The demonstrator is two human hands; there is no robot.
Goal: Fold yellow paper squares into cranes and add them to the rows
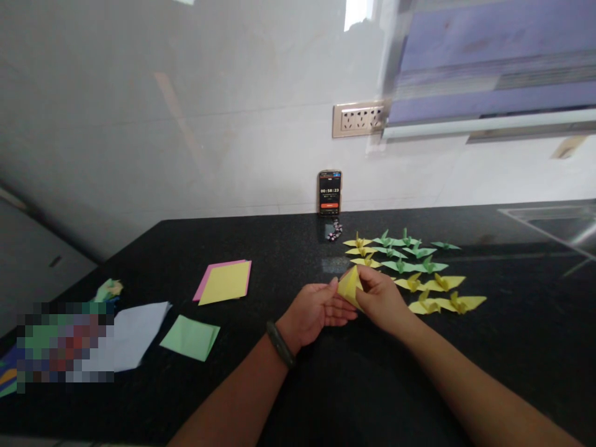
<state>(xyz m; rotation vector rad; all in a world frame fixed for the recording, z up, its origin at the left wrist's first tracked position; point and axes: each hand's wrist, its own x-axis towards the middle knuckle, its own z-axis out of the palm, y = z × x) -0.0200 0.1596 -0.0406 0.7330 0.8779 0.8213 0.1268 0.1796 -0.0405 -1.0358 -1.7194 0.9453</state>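
A small piece of yellow folded paper is held between my two hands above the dark counter. My right hand pinches its right side between thumb and fingers. The thumb of my left hand presses its left edge, with the fingers stretched beneath it; a dark bangle circles that wrist. Just beyond and to the right stand rows of folded paper cranes, with yellow cranes nearer and green cranes farther back. The paper's underside is partly hidden by my fingers.
A stack of yellow and pink square sheets lies left, with a green folded paper nearer me. White paper sits farther left beside a blurred-out item. A phone showing a timer leans against the wall below a socket panel.
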